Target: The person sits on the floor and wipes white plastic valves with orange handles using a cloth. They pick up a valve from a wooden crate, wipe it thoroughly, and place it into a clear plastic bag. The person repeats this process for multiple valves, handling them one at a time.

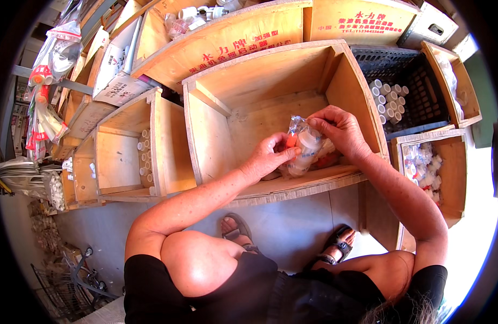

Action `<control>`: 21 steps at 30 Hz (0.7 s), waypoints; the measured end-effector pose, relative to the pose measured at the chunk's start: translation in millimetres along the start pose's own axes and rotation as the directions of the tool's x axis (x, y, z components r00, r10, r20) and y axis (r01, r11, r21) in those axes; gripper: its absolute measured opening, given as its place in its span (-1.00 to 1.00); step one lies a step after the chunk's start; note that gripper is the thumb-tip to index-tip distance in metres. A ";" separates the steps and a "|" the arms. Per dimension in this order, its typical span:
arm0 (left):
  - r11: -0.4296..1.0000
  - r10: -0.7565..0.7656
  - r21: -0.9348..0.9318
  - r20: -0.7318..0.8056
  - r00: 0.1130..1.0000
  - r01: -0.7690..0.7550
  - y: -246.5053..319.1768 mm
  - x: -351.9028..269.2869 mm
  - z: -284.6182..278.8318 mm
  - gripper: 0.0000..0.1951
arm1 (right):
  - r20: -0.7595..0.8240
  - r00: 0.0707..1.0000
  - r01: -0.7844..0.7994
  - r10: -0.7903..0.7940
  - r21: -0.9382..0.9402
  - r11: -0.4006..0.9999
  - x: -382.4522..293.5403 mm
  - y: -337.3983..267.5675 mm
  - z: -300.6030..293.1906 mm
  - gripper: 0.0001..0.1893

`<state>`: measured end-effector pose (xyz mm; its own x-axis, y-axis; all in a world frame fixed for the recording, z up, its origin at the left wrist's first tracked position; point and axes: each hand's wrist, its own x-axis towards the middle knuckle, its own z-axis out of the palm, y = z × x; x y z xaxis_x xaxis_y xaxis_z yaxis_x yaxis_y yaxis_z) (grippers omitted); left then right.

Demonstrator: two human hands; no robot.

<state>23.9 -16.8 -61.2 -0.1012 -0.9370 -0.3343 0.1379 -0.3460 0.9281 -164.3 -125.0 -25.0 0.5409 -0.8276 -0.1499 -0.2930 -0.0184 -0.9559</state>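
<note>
A clear plastic bag (307, 152) hangs between my hands, over the near side of a large wooden crate (269, 91). Inside it are a whitish plastic fitting and a red-orange piece; the bag bears printing. My left hand (273, 153) grips the bag's left side between thumb and fingers. At the upper right, my right hand (341, 128) pinches the film by its edge. More bagged pieces (328, 156) lie in the crate behind the bag, partly hidden by it and my right wrist.
Left stands a wooden box with white pipe fittings (145, 158). A black plastic crate (419, 89) with stacked white fittings (390, 101) is right, above a wooden box of small bagged parts (423, 166). Behind are more printed wooden boxes (232, 44). Bagged parts (56, 52) hang upper left.
</note>
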 end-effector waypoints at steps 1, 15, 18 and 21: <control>1.000 -0.002 -0.009 0.008 1.000 0.002 -1.1 0.6 -0.4 -0.61 | 0.005 1.000 -0.017 0.017 0.009 1.000 0.8 1.6 0.1 -0.82; 0.997 -0.072 -0.011 0.027 0.997 0.073 1.6 2.6 -3.1 -0.68 | -0.067 0.995 -0.058 0.067 0.121 0.991 5.2 2.5 -1.3 -0.89; 0.997 -0.068 -0.030 0.024 0.997 0.068 0.2 2.7 -4.6 -0.68 | -0.091 0.993 -0.055 0.081 0.260 0.964 6.0 1.9 -3.2 -0.87; 0.997 -0.076 -0.036 -0.029 0.997 0.075 -0.9 1.6 -6.7 -0.68 | -0.173 0.967 -0.125 0.189 0.324 0.938 10.7 -2.4 -10.8 -0.82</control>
<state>30.2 -18.3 -63.7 -0.0831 -0.9091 -0.4083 0.1652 -0.4166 0.8939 -166.2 -139.9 -21.6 0.3313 -0.9005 -0.2817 -0.0873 0.2680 -0.9595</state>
